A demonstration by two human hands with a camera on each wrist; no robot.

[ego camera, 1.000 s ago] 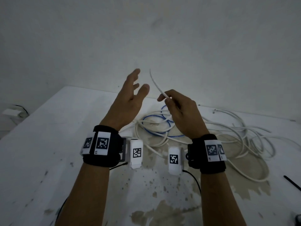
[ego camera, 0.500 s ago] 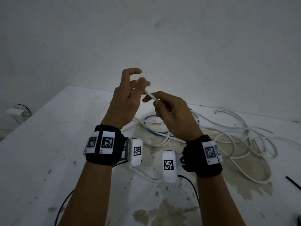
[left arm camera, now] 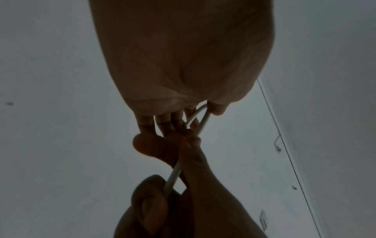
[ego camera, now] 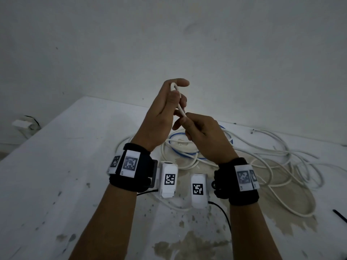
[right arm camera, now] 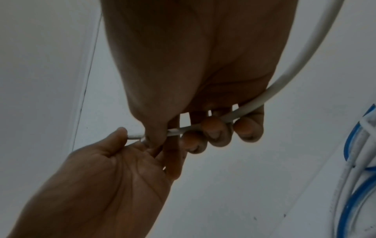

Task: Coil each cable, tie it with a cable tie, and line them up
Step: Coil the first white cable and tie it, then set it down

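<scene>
both hands are raised above the table (ego camera: pixel 56 166), close together. the left hand (ego camera: pixel 161 117) stands upright with its forefinger hooked over the top, and the end of a white cable (ego camera: pixel 179 104) bends in a small loop under that finger, pinned by the thumb against the other fingers; in the left wrist view the cable end (left arm camera: pixel 196 118) doubles back on itself between thumb and fingers. the right hand (ego camera: pixel 204 136) sits just below and right of it, fingers curled round the same cable; the right wrist view shows thumb and forefinger pinching it and the other three fingertips (right arm camera: pixel 215 130) wrapped over it, with the cable (right arm camera: pixel 284 77) sweeping away past the palm.

the rest of the white cable lies in a loose tangle (ego camera: pixel 272 166) on the table behind the hands, reaching toward the right edge. a blue cable (ego camera: pixel 180 152) lies coiled among its loops, partly hidden by the right hand. a thin black strip (ego camera: pixel 339 215) lies at the right edge; what it is cannot be told. the table is stained (ego camera: pixel 187 246) near the front edge.
</scene>
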